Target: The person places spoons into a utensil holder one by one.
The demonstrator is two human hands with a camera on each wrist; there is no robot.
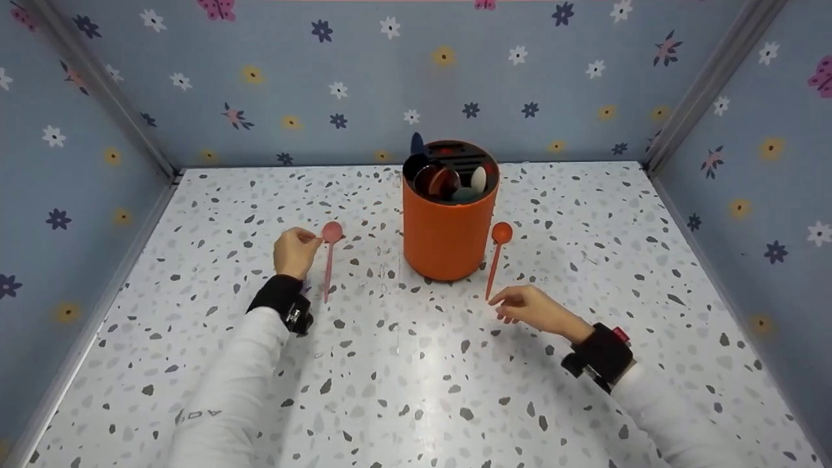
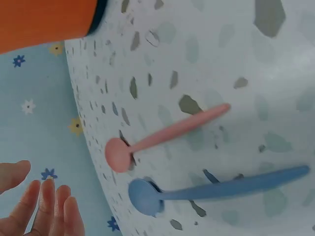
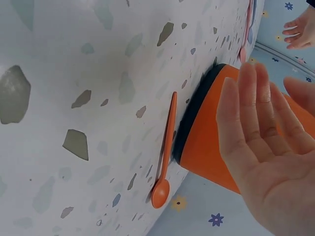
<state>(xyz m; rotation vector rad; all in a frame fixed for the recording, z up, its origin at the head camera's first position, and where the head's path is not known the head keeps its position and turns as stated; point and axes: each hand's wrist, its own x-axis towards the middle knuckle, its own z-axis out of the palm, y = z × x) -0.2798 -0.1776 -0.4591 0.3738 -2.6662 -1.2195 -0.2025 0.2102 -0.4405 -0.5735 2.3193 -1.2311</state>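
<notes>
A pink spoon (image 1: 329,263) lies on the speckled table, bowl toward the back. My left hand (image 1: 296,252) hovers beside it, fingers loosely bent and holding nothing. Next to the pink spoon, the left wrist view shows a blue spoon (image 2: 216,191); in the head view my left hand and wrist mostly hide it. On the right lies an orange spoon (image 1: 496,260), close to an orange cylindrical utensil holder (image 1: 448,237). My right hand (image 1: 533,309) is above the table near that spoon's handle end, its fingers relaxed with nothing in them.
The holder stands upright toward the back, its dark slotted top (image 1: 461,153) bearing several utensils, including a dark blue one (image 1: 416,144) and a white one (image 1: 478,179). Flower-patterned panels (image 1: 364,58) wall the table at the back and both sides.
</notes>
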